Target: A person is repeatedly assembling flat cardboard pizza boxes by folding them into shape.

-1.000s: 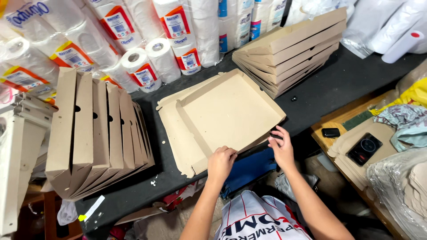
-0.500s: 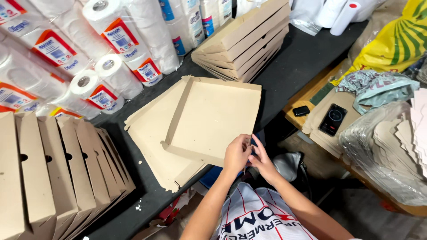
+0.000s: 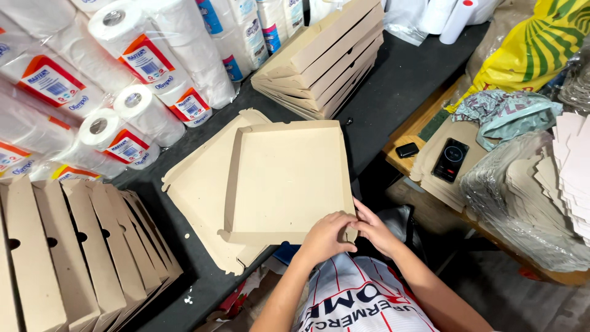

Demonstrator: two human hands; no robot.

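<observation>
One half-folded cardboard box (image 3: 289, 181), one stack of finished boxes (image 3: 322, 58) far, one phone (image 3: 450, 160) right, two hands at the near edge: left (image 3: 326, 237), right (image 3: 373, 229).

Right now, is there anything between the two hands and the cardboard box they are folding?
Nothing visible. The left hand and right hand both already touch the near corner of the cardboard box.

Both hands (image 3: 349, 232) together, fingers curled

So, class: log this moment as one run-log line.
left hand: on box front corner | right hand: same corner | box: on table, three walls up
</observation>
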